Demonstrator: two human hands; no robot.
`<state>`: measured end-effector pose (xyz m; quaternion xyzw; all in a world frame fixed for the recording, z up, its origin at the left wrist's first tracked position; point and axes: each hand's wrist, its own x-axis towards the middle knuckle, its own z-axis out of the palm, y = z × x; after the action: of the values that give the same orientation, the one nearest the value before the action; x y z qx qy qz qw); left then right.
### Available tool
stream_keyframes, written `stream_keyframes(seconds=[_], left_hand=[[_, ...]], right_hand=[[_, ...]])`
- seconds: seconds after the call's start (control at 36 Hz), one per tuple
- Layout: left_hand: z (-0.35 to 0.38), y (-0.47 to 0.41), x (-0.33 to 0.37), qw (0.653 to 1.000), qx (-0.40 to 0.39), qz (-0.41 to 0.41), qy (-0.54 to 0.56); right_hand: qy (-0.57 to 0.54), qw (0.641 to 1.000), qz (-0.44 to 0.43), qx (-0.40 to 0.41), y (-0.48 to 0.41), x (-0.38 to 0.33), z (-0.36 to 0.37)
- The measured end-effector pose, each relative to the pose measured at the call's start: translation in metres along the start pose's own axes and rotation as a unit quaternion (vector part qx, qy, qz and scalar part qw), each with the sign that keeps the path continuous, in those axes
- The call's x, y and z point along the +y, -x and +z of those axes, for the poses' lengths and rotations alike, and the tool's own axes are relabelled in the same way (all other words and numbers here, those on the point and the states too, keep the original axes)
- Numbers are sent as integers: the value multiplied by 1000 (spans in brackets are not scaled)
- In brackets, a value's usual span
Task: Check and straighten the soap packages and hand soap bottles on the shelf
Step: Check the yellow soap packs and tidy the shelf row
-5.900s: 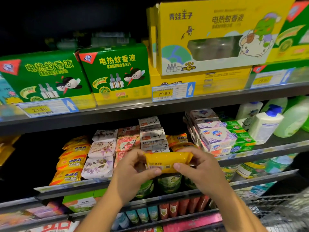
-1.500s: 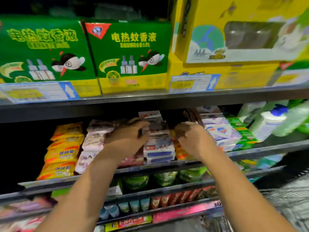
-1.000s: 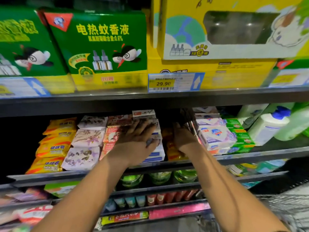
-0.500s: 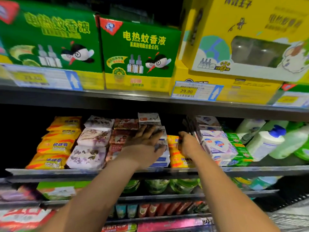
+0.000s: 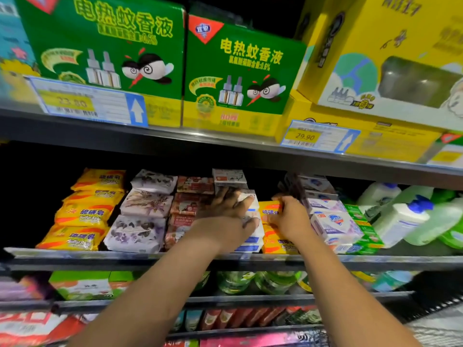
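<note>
The middle shelf (image 5: 125, 257) holds rows of stacked soap packages, with hand soap bottles (image 5: 400, 219) at its right end. The left hand (image 5: 229, 212) lies flat, fingers spread, on the white soap stack (image 5: 251, 237). Just beside it, the right hand (image 5: 289, 217) curls its fingers round the top yellow soap package (image 5: 269, 210) of a narrow stack.

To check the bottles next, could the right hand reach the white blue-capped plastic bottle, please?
Probably yes: only low white soap boxes lie between the right hand, gripping a yellow soap packet, and the white blue-capped bottle.
</note>
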<state>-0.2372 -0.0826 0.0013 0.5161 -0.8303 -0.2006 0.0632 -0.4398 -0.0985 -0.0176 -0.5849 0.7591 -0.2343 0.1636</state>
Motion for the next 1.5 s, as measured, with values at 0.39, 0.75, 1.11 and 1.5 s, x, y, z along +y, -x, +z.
stream_keyframes(seconds=[0.39,0.75,1.11,1.5], left_hand=[[-21,2,7,998,-59,1,-19],[-5,10,60,967,112,206,98],[3,8,86,812,29,76,578],[13,6,58,914,181,241,273]], right_hand=[[-187,968,-58,154,68,9,-48],[-597,800,42,-37,107,9,-70],[-410,912,-25,-7,118,7,-105],[-556,822,107,-65,115,1,-106]])
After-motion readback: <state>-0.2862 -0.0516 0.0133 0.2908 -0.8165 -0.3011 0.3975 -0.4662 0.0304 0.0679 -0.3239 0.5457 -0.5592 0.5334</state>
